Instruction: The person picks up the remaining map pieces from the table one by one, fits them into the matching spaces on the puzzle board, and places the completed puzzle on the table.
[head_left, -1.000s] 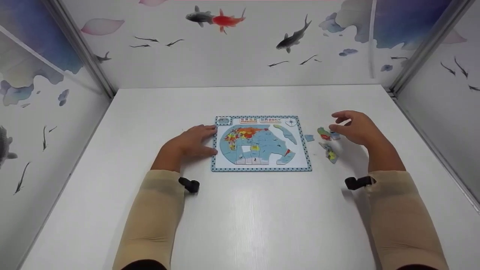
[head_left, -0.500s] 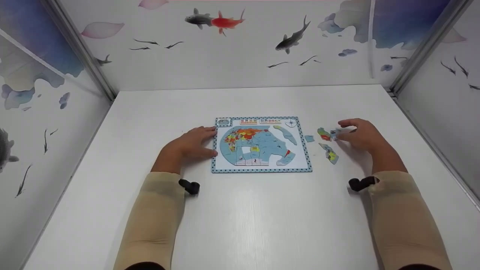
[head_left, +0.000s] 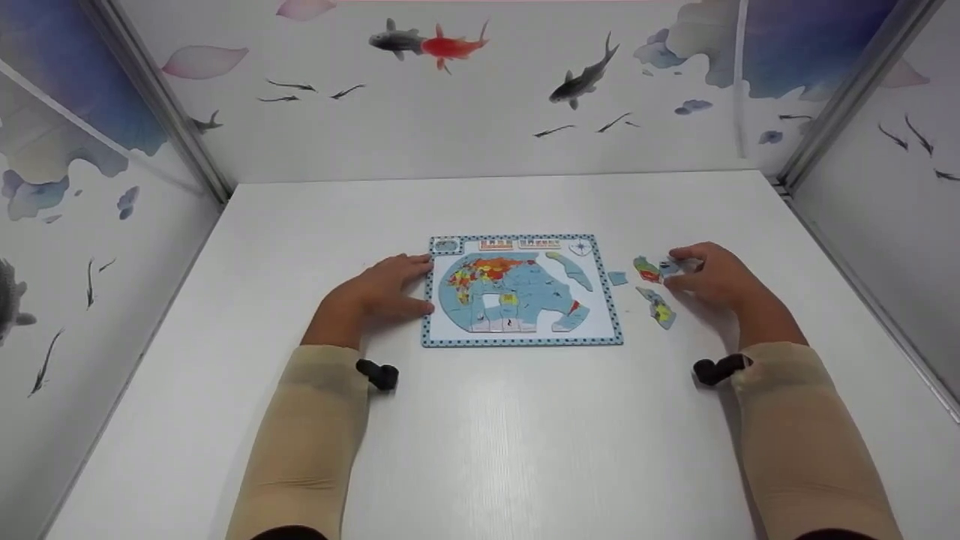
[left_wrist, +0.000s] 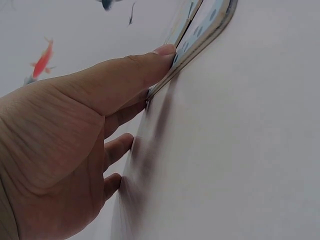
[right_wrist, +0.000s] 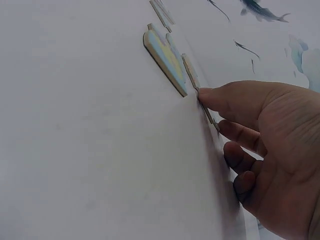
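Observation:
A world-map puzzle board [head_left: 517, 341] with a dotted blue border lies on the table, its map partly filled and white gaps showing at the right and lower middle. My left hand [head_left: 379, 289] rests at the board's left edge; in the left wrist view the thumb [left_wrist: 155, 62] presses the rim, fingers extended. To the right of the board, my right hand [head_left: 712, 279] pinches a small blue puzzle piece [head_left: 667, 267] between thumb and fingers, low at the tabletop. In the right wrist view the thumb [right_wrist: 215, 97] sits on that piece's edge.
Beside the held piece lies a green-and-red puzzle piece [head_left: 646, 268]. A yellow-and-blue piece [head_left: 660, 309] is nearer me, and a small blue piece [head_left: 617, 278] sits by the board's right border. White panels printed with fish [head_left: 454, 48] enclose the table [head_left: 480, 435].
My right hand has come down from above the loose pieces, shifted slightly right, then back left, and now pinches the blue piece. The left hand stays at the board's edge.

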